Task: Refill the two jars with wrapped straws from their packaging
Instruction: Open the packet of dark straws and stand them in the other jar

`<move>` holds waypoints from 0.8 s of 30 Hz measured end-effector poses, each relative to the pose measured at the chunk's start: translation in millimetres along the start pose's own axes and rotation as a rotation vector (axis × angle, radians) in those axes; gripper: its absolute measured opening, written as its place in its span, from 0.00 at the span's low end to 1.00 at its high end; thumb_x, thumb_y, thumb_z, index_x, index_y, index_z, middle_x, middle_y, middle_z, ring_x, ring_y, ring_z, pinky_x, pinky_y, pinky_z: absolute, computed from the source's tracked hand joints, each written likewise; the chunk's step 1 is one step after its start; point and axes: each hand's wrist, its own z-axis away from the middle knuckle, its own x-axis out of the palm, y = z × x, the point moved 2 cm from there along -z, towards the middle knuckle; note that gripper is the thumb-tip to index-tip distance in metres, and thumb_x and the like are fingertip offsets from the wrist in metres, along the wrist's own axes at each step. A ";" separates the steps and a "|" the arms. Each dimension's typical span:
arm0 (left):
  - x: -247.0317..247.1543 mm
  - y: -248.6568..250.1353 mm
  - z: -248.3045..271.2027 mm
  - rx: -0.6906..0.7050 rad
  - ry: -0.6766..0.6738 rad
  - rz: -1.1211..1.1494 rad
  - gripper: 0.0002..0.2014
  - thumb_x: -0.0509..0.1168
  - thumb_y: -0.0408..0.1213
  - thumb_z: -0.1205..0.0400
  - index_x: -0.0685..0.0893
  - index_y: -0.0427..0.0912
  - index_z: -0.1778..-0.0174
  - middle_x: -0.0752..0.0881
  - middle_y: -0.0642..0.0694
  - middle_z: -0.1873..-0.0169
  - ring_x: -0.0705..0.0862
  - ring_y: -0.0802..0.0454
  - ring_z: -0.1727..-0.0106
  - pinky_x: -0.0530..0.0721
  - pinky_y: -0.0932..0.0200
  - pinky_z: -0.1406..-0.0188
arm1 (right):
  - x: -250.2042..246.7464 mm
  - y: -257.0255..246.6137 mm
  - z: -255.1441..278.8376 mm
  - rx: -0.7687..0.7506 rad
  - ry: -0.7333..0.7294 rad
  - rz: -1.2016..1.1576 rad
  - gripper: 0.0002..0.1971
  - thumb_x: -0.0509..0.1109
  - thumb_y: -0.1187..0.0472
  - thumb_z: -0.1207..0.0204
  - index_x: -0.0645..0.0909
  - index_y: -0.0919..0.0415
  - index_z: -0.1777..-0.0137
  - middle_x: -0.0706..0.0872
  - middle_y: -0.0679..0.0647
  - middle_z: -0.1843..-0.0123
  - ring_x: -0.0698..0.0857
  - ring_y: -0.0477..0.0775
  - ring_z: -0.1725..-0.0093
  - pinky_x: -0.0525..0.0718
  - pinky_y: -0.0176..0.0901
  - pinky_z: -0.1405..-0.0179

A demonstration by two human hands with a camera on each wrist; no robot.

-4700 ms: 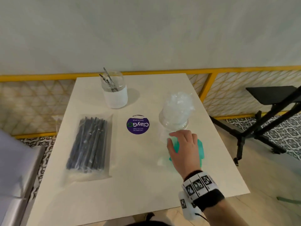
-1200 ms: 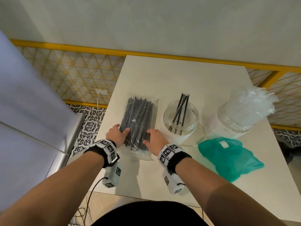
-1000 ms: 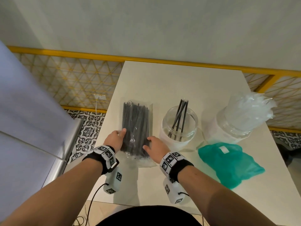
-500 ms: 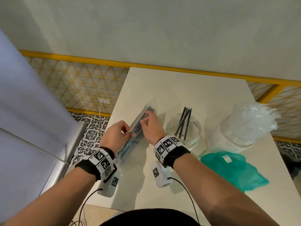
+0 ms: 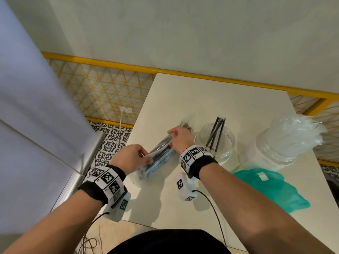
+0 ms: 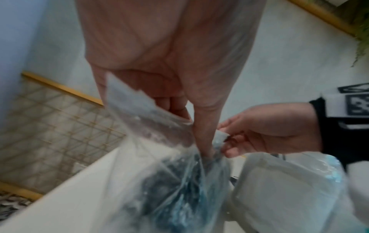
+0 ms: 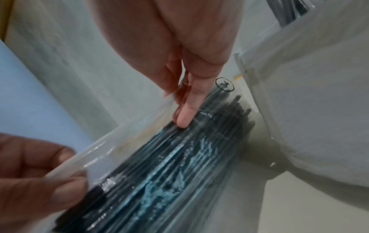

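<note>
A clear plastic pack of black wrapped straws [image 5: 159, 158] [image 7: 179, 157] is lifted off the white table [image 5: 220, 99], tilted with its far end up. My left hand [image 5: 141, 156] [image 6: 185, 126] pinches the pack's upper film edge at the near end. My right hand [image 5: 173, 139] [image 7: 179, 110] pinches the same edge further along. Just right of my right hand stands a glass jar [image 5: 218, 143] with three black straws in it. Further right a second jar [image 5: 278, 143] is packed with clear-wrapped straws.
A crumpled teal plastic bag [image 5: 271, 187] lies on the table in front of the full jar. A grey panel with a metal edge [image 5: 80, 162] stands close on the left. A yellow railing [image 5: 128, 66] runs behind the table.
Both hands lifted the pack of black straws off the table and tilted it up. They moved from its sides to pinching its upper film edge.
</note>
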 end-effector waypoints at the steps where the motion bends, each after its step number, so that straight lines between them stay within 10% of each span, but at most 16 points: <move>1: -5.7 -8.2 1.4 -0.021 0.015 -0.013 0.12 0.74 0.54 0.27 0.84 0.51 0.60 0.84 0.54 0.66 0.81 0.58 0.65 0.79 0.59 0.66 | 0.8 0.4 -0.3 -0.006 -0.019 0.016 0.13 0.57 0.64 0.15 0.82 0.52 0.49 0.87 0.58 0.43 0.89 0.57 0.50 0.89 0.53 0.48; 6: -31.2 -26.0 11.6 -0.028 0.259 0.111 0.09 0.71 0.53 0.24 0.86 0.53 0.61 0.85 0.57 0.63 0.84 0.54 0.60 0.84 0.56 0.60 | 4.6 -6.6 4.4 -0.108 -0.104 0.085 0.15 0.60 0.67 0.18 0.83 0.59 0.37 0.84 0.56 0.36 0.82 0.49 0.57 0.78 0.33 0.61; 12: -78.8 -14.1 15.7 0.003 0.715 0.231 0.09 0.74 0.54 0.27 0.89 0.54 0.57 0.76 0.51 0.51 0.76 0.54 0.49 0.75 0.57 0.51 | 2.4 -29.0 29.0 -0.182 -0.108 0.129 0.10 0.66 0.54 0.19 0.88 0.57 0.49 0.90 0.53 0.53 0.87 0.55 0.53 0.86 0.51 0.45; 24: -41.1 -6.4 19.8 0.192 0.338 0.368 0.07 0.73 0.36 0.22 0.86 0.52 0.50 0.87 0.51 0.55 0.82 0.62 0.58 0.77 0.76 0.58 | -68.8 33.0 121.6 -0.087 -0.044 0.390 0.10 0.62 0.51 0.17 0.83 0.52 0.52 0.83 0.48 0.57 0.84 0.50 0.56 0.77 0.41 0.57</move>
